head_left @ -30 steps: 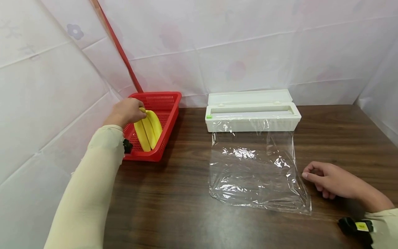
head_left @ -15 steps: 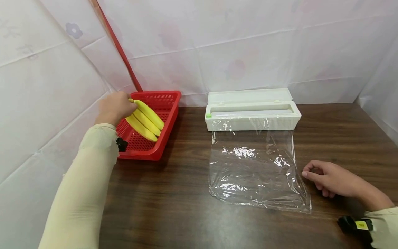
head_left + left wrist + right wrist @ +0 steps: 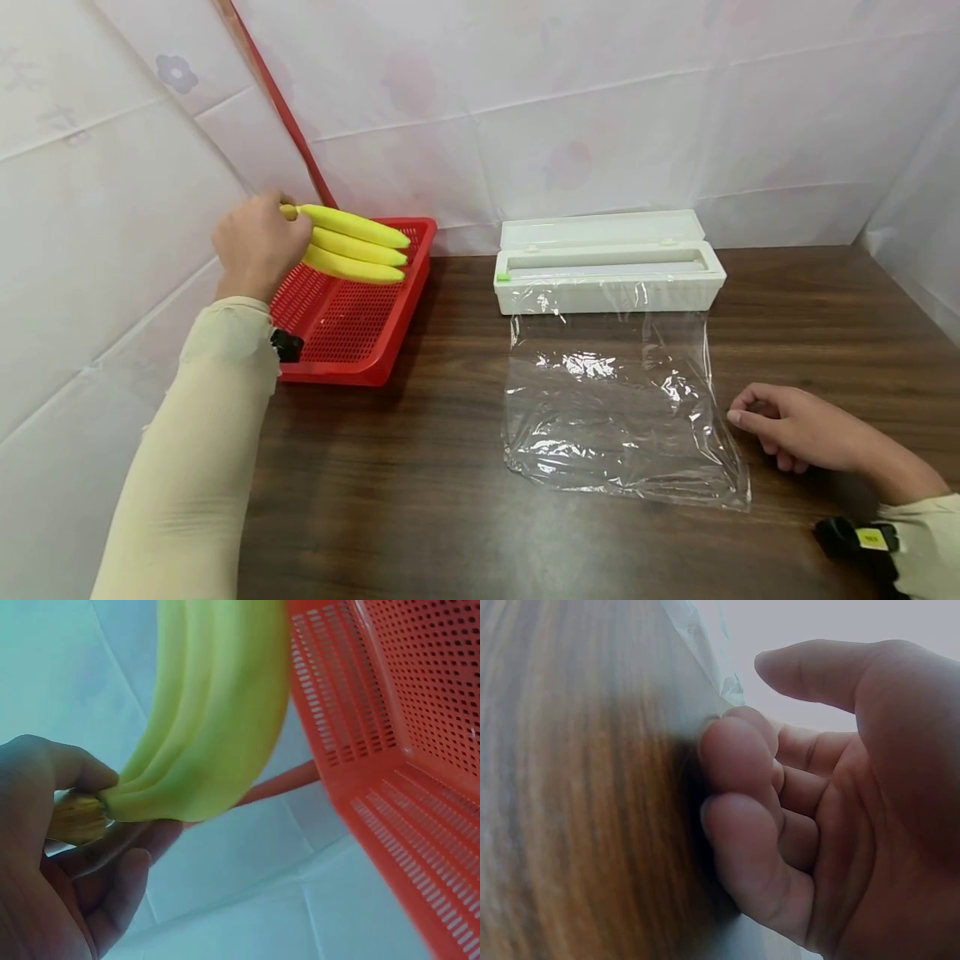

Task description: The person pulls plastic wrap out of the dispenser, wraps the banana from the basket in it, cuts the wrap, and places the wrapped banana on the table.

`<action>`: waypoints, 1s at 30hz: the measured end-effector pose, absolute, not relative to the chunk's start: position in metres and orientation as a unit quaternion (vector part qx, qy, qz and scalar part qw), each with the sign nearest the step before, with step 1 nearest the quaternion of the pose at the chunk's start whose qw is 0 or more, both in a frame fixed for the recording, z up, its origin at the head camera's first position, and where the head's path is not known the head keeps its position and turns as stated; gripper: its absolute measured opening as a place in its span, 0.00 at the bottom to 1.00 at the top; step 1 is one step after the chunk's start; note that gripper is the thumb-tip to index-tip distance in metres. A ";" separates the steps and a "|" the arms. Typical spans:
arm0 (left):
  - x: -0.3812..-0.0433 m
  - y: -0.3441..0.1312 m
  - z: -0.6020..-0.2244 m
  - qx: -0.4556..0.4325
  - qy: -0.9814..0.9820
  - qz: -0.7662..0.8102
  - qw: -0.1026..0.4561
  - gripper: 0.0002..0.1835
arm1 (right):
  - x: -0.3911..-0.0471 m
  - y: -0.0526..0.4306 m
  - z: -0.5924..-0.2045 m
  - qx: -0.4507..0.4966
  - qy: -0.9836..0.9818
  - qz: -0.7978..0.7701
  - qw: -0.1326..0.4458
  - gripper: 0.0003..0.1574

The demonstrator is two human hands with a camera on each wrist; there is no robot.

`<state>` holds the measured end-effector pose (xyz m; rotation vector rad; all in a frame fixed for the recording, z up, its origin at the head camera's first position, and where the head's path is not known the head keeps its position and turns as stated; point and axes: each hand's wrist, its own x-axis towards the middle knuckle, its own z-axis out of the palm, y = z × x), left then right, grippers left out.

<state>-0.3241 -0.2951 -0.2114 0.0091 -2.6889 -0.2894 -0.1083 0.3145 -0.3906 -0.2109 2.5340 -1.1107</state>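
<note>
Saw white sheeting [image 3: 600, 108] with faint printed flowers hung behind and to the left of a dark wood-grain counter [image 3: 420, 467]. Noted on the counter a wrinkled, glossy sheet of clear cling film [image 3: 615, 425]. Saw a red perforated plastic basket [image 3: 348, 321] at the left, well apart from the film. Made out a white cling-film dispenser [image 3: 600, 254] at the film's far end, with lid [image 3: 603, 229] tilted back. Found the bunch of three yellow bananas [image 3: 352, 245] held above the basket's back part, nearly level, tips pointing right. Saw the left hand [image 3: 258, 242] clamped on the bunch's stem. Found the right hand [image 3: 806, 429] resting on the counter just beside the film's right edge, with fingers loosely bent and thumb apart from them. Spotted a green tab [image 3: 503, 277] at the dispenser's left end.
</note>
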 end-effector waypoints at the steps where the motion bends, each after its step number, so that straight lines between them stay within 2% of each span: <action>1: -0.324 -0.294 -0.210 0.003 -0.970 -0.111 0.218 0.23 | -0.108 0.314 -0.391 -0.072 0.898 -0.393 0.183 0.20; 15: -0.311 -0.243 -0.208 -0.042 -0.958 -0.216 0.185 0.22 | -0.109 0.311 -0.391 -0.052 0.901 -0.389 0.186 0.20; 21: -0.302 -0.215 -0.217 -0.084 -0.946 -0.270 0.160 0.18 | -0.110 0.311 -0.393 -0.064 0.899 -0.394 0.181 0.20; 24: -0.297 -0.203 -0.223 -0.093 -0.942 -0.294 0.129 0.17 | -0.110 0.311 -0.394 -0.070 0.897 -0.397 0.180 0.20; 30: -0.292 -0.184 -0.238 -0.109 -0.936 -0.313 0.116 0.16 | -0.110 0.310 -0.392 -0.072 0.898 -0.397 0.178 0.20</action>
